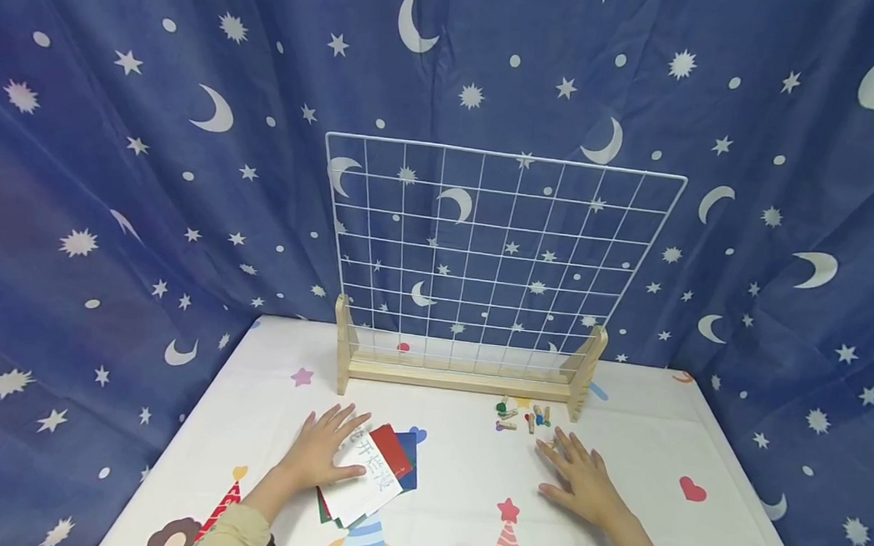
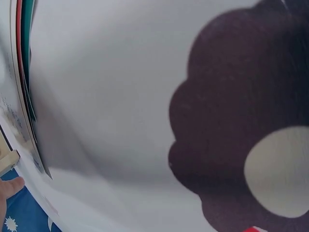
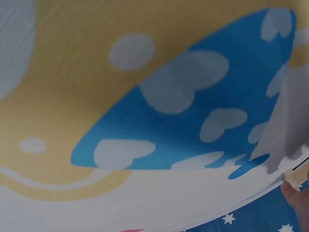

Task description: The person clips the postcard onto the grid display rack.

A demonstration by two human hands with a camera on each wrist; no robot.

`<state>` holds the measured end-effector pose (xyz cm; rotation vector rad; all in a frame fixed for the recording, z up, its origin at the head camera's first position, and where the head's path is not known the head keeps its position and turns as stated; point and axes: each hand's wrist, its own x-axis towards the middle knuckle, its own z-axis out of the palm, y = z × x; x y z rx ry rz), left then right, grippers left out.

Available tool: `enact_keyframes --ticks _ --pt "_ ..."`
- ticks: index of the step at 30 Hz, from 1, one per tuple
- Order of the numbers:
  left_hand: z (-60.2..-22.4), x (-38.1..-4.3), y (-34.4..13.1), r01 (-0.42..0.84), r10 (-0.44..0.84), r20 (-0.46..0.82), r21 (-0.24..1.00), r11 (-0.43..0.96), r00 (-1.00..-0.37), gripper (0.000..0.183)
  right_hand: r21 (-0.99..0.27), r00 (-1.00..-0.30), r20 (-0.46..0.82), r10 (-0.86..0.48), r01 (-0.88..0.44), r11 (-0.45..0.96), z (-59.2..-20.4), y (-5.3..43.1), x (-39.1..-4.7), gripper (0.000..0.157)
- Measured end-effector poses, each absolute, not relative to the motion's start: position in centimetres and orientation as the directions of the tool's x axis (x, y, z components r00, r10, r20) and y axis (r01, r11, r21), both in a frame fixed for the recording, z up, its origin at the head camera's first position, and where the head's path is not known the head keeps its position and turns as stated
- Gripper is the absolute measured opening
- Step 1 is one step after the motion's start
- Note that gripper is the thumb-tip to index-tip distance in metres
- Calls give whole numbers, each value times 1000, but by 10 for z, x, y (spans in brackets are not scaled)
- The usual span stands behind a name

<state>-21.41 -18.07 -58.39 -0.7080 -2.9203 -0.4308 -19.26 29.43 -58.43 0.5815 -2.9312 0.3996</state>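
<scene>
My left hand [image 1: 321, 454] lies with spread fingers at the left edge of a small fanned pile of cards, its thumb over the top one. That top card is a white card [image 1: 366, 482] with handwritten characters; a red card [image 1: 392, 449] and a blue card [image 1: 408, 455] stick out behind it, and green edges show below. In the left wrist view the stacked card edges [image 2: 21, 72] run down the left side. My right hand [image 1: 580, 480] has its fingers spread over the cloth, just in front of several small wooden clothespins [image 1: 531, 424] with coloured decorations.
A white wire grid [image 1: 476, 242] stands upright in a wooden base [image 1: 460, 379] at the back of the table. The table wears a white printed cloth [image 1: 460, 517]. A blue curtain [image 1: 111, 203] with moons and stars hangs behind and at both sides.
</scene>
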Motion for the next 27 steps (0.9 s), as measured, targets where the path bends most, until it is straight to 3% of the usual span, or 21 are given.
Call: enact_keyframes --ticks 27 --pt "-580 -201 -172 491 453 195 272 827 -870 65 -189 -899 240 -367 -414 891 -575 292 -191 54"
